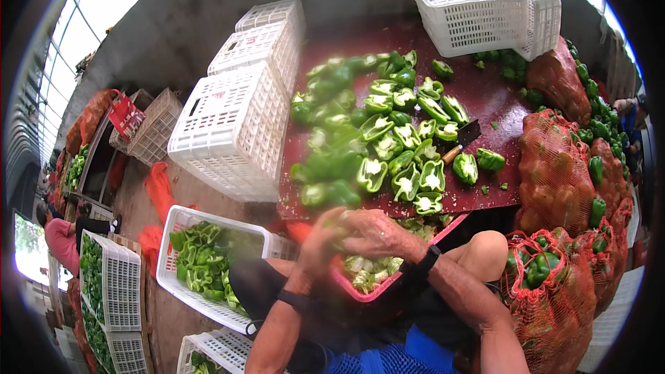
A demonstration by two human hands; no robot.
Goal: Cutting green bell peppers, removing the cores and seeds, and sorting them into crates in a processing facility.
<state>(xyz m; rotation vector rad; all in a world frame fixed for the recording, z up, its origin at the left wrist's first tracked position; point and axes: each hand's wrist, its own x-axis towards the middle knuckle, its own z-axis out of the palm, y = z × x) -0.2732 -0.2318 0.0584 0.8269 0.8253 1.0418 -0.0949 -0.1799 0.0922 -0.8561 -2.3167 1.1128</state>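
My left hand (318,241) and my right hand (379,234) meet over a pink-rimmed tub (374,296) with pale pepper cores and scraps (367,271) in it. Both hands are closed, fingers curled together. Motion smears the left one, and whatever lies between them cannot be made out. Just beyond, many halved green bell peppers (407,137) lie on a dark red tabletop (500,190), most cut side up. A knife (468,133) with a dark broad blade and wooden handle rests among them. Left of my knee, a white crate (163,270) holds hollowed pepper halves (201,256).
Stacked white crates (225,131) line the table's left side. Two nested crates (478,17) stand at its far right. Red mesh sacks of peppers (554,173) crowd the right. More filled crates (123,284) and a seated person (62,237) are at far left.
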